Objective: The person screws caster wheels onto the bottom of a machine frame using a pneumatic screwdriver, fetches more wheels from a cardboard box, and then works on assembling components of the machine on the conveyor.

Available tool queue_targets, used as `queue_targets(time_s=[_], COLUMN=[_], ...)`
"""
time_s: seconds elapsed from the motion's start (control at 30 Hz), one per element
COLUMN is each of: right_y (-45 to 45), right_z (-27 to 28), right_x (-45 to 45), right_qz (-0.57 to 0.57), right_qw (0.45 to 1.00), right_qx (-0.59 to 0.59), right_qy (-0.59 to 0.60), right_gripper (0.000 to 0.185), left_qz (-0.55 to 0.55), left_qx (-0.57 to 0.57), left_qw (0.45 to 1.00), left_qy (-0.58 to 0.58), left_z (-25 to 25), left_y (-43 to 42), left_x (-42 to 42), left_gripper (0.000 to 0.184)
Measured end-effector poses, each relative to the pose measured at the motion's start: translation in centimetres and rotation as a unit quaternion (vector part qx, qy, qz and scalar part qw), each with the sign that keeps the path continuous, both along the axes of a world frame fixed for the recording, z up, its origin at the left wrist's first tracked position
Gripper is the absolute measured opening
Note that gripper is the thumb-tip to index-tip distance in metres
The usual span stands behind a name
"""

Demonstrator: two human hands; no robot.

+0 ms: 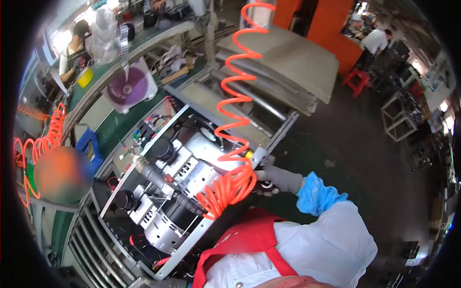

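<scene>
My right hand [283,179], in a grey glove with a blue sleeve cover, is at the right corner of a metal frame [187,245]. Its fingers are closed around a small dark thing [265,186] with a round shiny part, too small to name. Inside the frame sits a machine with two silver motor-like housings [165,233], black round caps [164,150] and grey pipes [152,175]. An orange coiled air hose [228,189] hangs down over the frame. At the bottom edge, a grey-gloved patch [169,282] appears to be my left hand; its fingers are hidden.
Metal rollers [98,240] run at lower left. Stacked boards [293,62] lie beyond the frame. On the green bench stand a purple round fan-like part [126,88] and yellow tape [85,77]. A red stool [356,81] and a person [375,42] are at far right.
</scene>
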State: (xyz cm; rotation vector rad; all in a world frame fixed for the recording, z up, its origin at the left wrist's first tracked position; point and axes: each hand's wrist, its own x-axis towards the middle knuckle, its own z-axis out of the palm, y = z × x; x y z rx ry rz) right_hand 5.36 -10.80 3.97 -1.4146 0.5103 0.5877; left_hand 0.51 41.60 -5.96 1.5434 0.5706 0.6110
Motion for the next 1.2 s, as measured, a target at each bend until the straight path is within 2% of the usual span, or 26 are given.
queue_targets(time_s=[0.07, 0.1, 0.13, 0.17, 0.2, 0.23, 0.27, 0.3, 0.33, 0.37, 0.4, 0.47, 0.5, 0.53, 0.6, 0.67, 0.73, 0.77, 0.8, 0.87, 0.93, 1.0, 1.07, 1.13, 1.2], right_y=[0.0, 0.5, 0.6, 0.7, 1.0, 1.2, 1.2, 1.3, 1.7, 2.2, 2.4, 2.3, 3.3, 3.2, 3.3, 2.5, 1.1, 1.0, -0.8, 0.4, -2.1, -4.4, -7.0, -2.9, -0.4], right_z=[-1.7, -0.5, 0.7, 0.1, -0.5, -0.8, -1.0, -1.3, -1.5, -0.9, -0.8, -0.5, -0.1, -0.1, -0.7, -1.0, -2.0, -1.4, -2.7, -2.1, -3.1, -4.2, -5.4, -3.2, -4.5], right_x=[-0.2, -0.3, 0.2, 0.7, 0.3, -0.5, -1.0, -1.6, -2.1, -2.5, -2.7, -3.0, -2.6, -2.7, -2.4, -1.8, -1.2, -0.9, -0.7, -0.7, -0.4, 0.5, 1.8, 1.4, 3.4], right_qz=[-0.047, -0.047, -0.043, -0.009, -0.049, -0.093, -0.065, -0.087, -0.114, -0.116, -0.100, -0.100, -0.170, -0.147, -0.110, -0.043, -0.050, -0.059, -0.050, -0.074, 0.067, 0.127, -0.021, -0.069, -0.014], right_qw=[0.996, 0.997, 0.997, 0.998, 0.995, 0.990, 0.993, 0.993, 0.992, 0.992, 0.994, 0.993, 0.984, 0.989, 0.977, 0.980, 0.975, 0.978, 0.978, 0.957, 0.871, 0.738, 0.903, 0.900, 0.907], right_qx=[0.073, 0.066, 0.054, 0.064, 0.067, 0.065, 0.065, 0.051, 0.038, 0.023, 0.026, 0.015, 0.013, 0.004, -0.079, -0.066, -0.081, -0.040, -0.052, -0.126, -0.291, -0.432, -0.263, -0.217, -0.213], right_qy=[-0.020, -0.020, -0.023, -0.015, -0.048, -0.081, -0.074, -0.060, -0.048, -0.047, -0.041, -0.067, -0.046, -0.035, -0.163, -0.182, -0.203, -0.194, -0.196, -0.251, -0.389, -0.503, -0.341, -0.371, -0.364], right_gripper=[0.041, 0.042, 0.043, 0.043, 0.043, 0.043, 0.043, 0.043, 0.043, 0.042, 0.042, 0.041, 0.038, 0.038, 0.036, 0.033, 0.032, 0.026, 0.024, 0.024, 0.036, 0.052, 0.061, 0.047, 0.047], left_qz=[0.035, 0.065, 0.064, 0.043, 0.031, 0.067, 0.051, 0.074, 0.067, 0.106, 0.077, 0.061, 0.064, 0.067, 0.072, 0.110, 0.121, 0.110, 0.093, 0.083, 0.099, 0.114, 0.106, 0.153, 0.134], left_qx=[0.044, 0.065, 0.050, 0.076, 0.286, 0.173, 0.111, 0.091, 0.035, -0.057, 0.045, -0.081, 0.040, 0.159, 0.159, 0.220, -0.016, 0.084, 0.180, 0.157, 0.421, 0.175, 0.095, 0.080, 0.067], left_qw=[0.997, 0.992, 0.996, 0.994, 0.957, 0.980, 0.987, 0.993, 0.996, 0.991, 0.995, 0.990, 0.994, 0.983, 0.983, 0.969, 0.988, 0.987, 0.978, 0.984, 0.901, 0.975, 0.987, 0.985, 0.989], left_qy=[0.059, 0.087, -0.040, -0.067, -0.035, -0.068, -0.104, -0.026, -0.056, -0.050, -0.045, -0.099, -0.079, -0.056, -0.049, -0.030, -0.099, -0.078, -0.048, -0.025, 0.032, -0.081, -0.073, -0.019, -0.008], left_z=[0.0, 0.1, 1.4, 0.2, 1.7, 3.2, 2.7, 3.1, 4.4, 5.2, 4.2, 4.3, 4.1, 3.7, 4.6, 1.2, 4.8, 5.5, 5.8, 4.2, 3.4, -0.4, 0.5, 0.9, 0.8], left_y=[0.7, 0.9, -1.0, 0.3, -1.2, -3.8, -3.1, -2.7, -3.7, -4.1, -3.3, -3.1, -3.5, -4.0, -5.6, -4.0, -8.1, -8.9, -9.4, -10.0, -10.4, -11.9, -13.8, -13.6, -14.5], left_x=[-0.1, -0.2, 0.6, 0.0, 0.0, 0.7, 0.8, 1.3, 2.1, 2.8, 2.7, 2.8, 2.6, 2.3, 1.9, 1.4, 1.9, 2.0, 2.0, 2.4, 3.1, 4.8, 5.5, 5.0, 4.7], left_gripper=[0.054, 0.054, 0.048, 0.047, 0.045, 0.043, 0.041, 0.061, 0.061, 0.060, 0.062, 0.050, 0.042, 0.034, 0.026, 0.025, 0.021, 0.026, 0.031, 0.022, 0.011, 0.008, 0.011, 0.018, 0.021])
